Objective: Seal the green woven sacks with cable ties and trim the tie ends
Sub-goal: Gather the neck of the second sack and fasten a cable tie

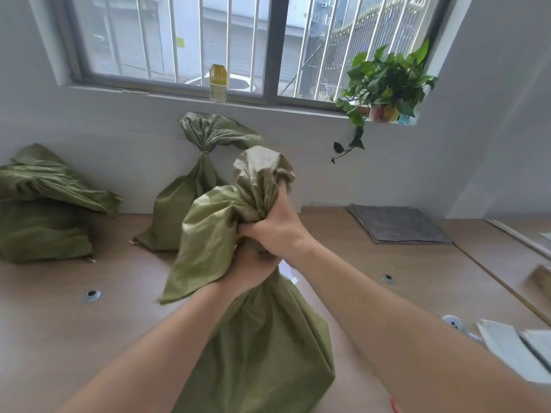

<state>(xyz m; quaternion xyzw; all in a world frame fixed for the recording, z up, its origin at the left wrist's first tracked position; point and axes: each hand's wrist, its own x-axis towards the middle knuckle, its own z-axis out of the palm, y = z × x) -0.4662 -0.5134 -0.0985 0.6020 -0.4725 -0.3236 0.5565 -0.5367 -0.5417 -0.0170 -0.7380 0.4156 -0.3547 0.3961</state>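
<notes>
Standing upright on the light wooden tabletop (59,323), close in front of the person, the nearest green woven sack (262,347) is held at its neck by both hands. The right hand (275,228) is the upper one. Its fingers are curled tight around the gathered fabric, and the loose top of the sack bunches above it and falls over to the left. The left hand (253,271) is just under it, touching it, and it also closes firmly around the neck.

Behind, a second green woven sack (182,210) leans at the white wall, its neck drawn narrow. What binds it is too small to tell. Well apart on the left lies a third green sack (41,222) with its top folded over. A folded grey cloth (399,223) lies on the right side of the tabletop. A potted green plant (384,81) stands on the window sill.
</notes>
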